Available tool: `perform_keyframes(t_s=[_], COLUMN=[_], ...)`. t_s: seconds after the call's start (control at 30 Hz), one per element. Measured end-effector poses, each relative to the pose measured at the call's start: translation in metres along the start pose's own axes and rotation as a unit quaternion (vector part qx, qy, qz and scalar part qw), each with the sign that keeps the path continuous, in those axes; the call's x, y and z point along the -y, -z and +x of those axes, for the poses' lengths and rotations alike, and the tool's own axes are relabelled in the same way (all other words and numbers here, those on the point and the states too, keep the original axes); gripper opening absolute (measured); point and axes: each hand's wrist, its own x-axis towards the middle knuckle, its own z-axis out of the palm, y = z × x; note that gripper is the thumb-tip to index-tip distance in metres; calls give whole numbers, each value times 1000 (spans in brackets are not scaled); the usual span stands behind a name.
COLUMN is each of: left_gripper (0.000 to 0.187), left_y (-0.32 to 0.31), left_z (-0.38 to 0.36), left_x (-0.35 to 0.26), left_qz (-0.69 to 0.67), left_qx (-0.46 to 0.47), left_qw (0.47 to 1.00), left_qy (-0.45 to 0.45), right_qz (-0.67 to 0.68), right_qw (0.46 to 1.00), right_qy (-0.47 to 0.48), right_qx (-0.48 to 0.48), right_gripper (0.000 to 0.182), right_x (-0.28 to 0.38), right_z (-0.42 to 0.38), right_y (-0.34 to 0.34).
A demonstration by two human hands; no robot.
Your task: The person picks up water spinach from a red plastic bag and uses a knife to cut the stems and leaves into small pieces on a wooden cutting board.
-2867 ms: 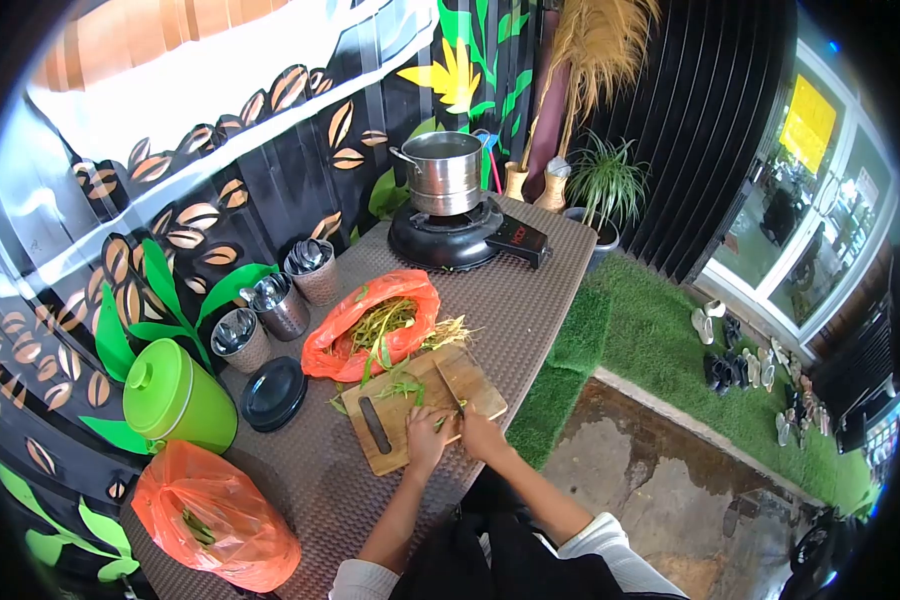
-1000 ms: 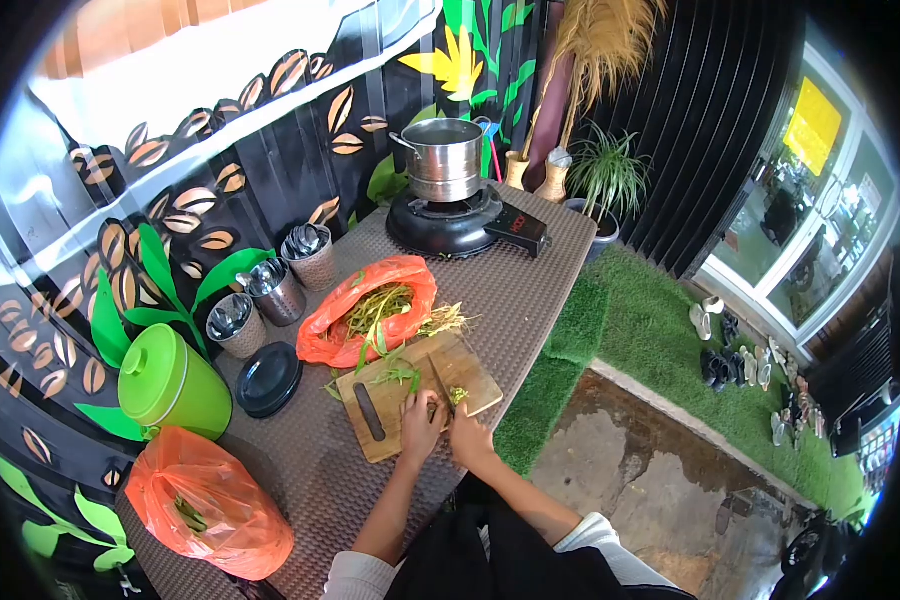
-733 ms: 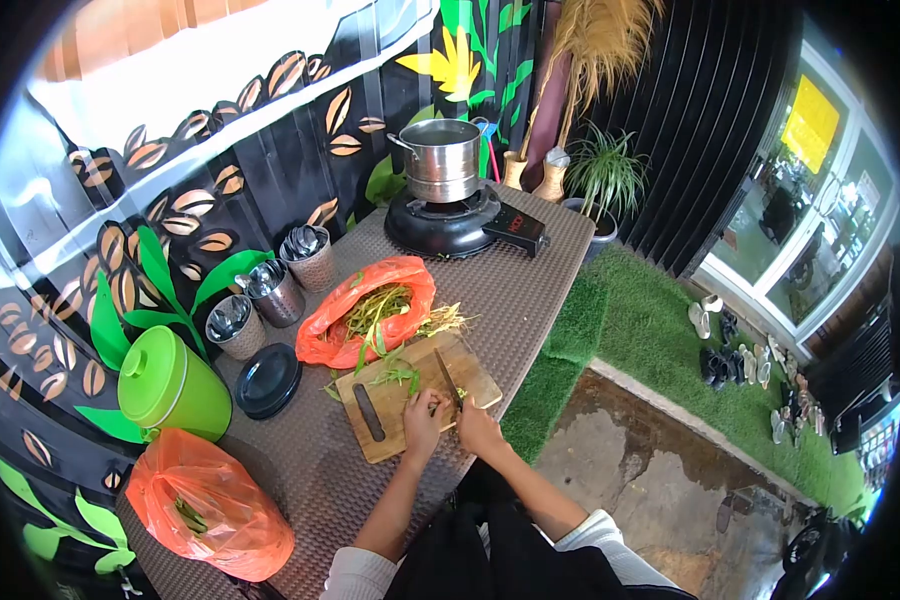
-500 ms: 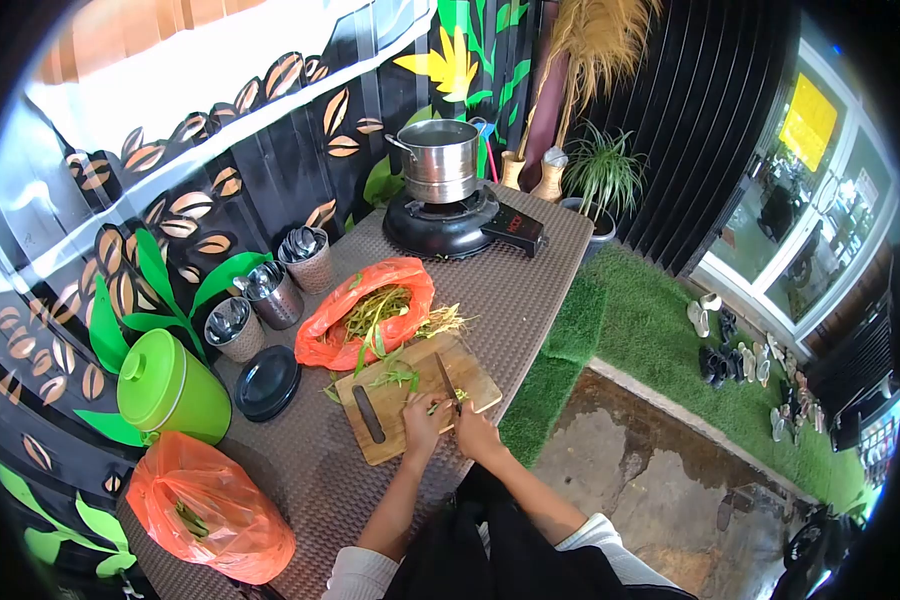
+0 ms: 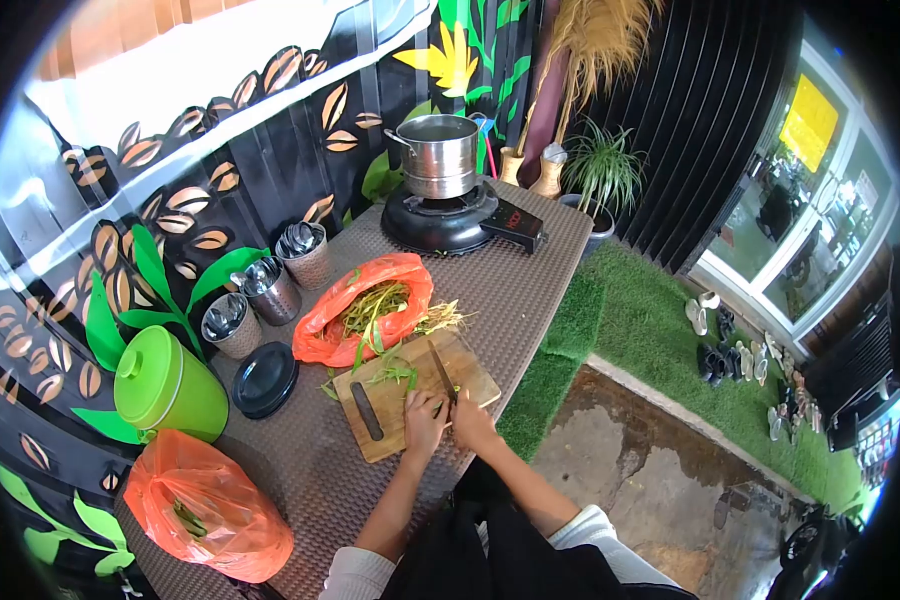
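A wooden cutting board [image 5: 395, 433] lies near the table's right edge, with green leaves [image 5: 398, 372] on its upper part. My right hand [image 5: 472, 422] is closed round the handle of a knife [image 5: 440, 366], whose blade points away over the board. Close beside it, my left hand [image 5: 424, 418] has its fingers bent at the board; a small green piece shows at the fingertips, too small to name. Just behind the board, an open orange bag [image 5: 410, 318] holds green stems [image 5: 378, 303], with pale roots sticking out to the right.
A pot [image 5: 440, 165] stands on a black stove [image 5: 432, 228] at the back. Cutlery cups [image 5: 307, 262], a dark round lid [image 5: 266, 381], a green container [image 5: 175, 388] and a tied orange bag [image 5: 210, 510] line the left. Shoes [image 5: 715, 362] lie beyond the table.
My right hand has shifted slightly left, closer to my left hand, and the knife has moved slightly left with it. The whole view has shifted a little.
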Motion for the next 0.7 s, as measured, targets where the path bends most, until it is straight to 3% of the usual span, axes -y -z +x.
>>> perform_keyframes(t_s=[0.17,0.37,0.43,0.6,0.7], left_gripper=[11,10,9,12,19], left_y=[0,1,2,3,10], left_z=[0,-2,-4,-3,-1], left_x=[4,1,1,1,-9], left_qz=[-24,23,30,14,-26], left_qx=[-7,0,8,12,22], left_qw=[999,1000,999,1000,998], left_qy=[34,-5,-14,-21,44], right_qz=[14,14,16,11,-7], right_qw=[1000,999,1000,1000,1000], right_qy=[26,-30,20,28,1], right_qx=[7,-5,-13,10,1], right_gripper=[34,34,33,33,33], right_x=[-5,1,-5,-2,4], right_z=[-9,-6,4,-14,-16], right_y=[8,-10,-4,6,-6])
